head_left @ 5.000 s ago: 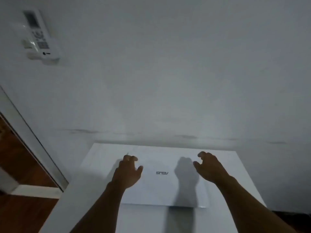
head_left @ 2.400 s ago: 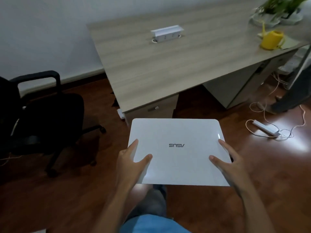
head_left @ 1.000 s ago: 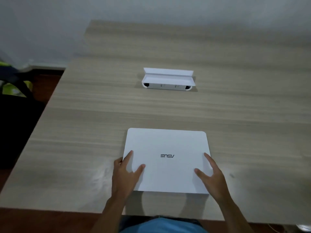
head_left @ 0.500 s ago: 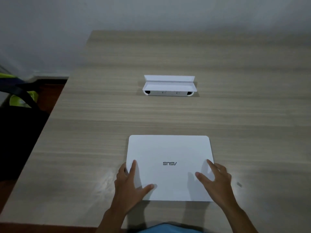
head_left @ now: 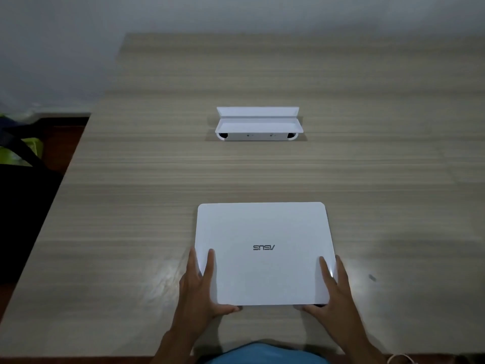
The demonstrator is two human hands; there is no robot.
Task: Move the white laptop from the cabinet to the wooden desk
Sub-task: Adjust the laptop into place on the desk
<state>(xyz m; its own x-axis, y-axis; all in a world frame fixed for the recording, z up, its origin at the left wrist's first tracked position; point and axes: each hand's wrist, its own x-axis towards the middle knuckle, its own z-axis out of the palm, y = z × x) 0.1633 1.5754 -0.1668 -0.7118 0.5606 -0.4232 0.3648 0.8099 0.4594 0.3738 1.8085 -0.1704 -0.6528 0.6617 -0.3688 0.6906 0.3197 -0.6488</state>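
Nearest the camera, the left hand (head_left: 200,290) and right hand (head_left: 332,292) sit at the two near corners of the white laptop (head_left: 263,254). Each hand is spread open and flat: fingers lie along the side edges w/ tips on the lid, thumbs run along the near edge. Neither hand is curled under it, so it looks like a light steadying touch, not a grip. The laptop lies closed and flat on the table (head_left: 262,174), logo upside down to the wearer, long axis running left-right, directly ahead of both hands and about equally near each. Judged from this, placement is basically done; the next move prob. just needs both hands drawn straight back. Farther off, well apart from the laptop, a white socket box (head_left: 258,126) stands w/ lid raised, near the table's centre.
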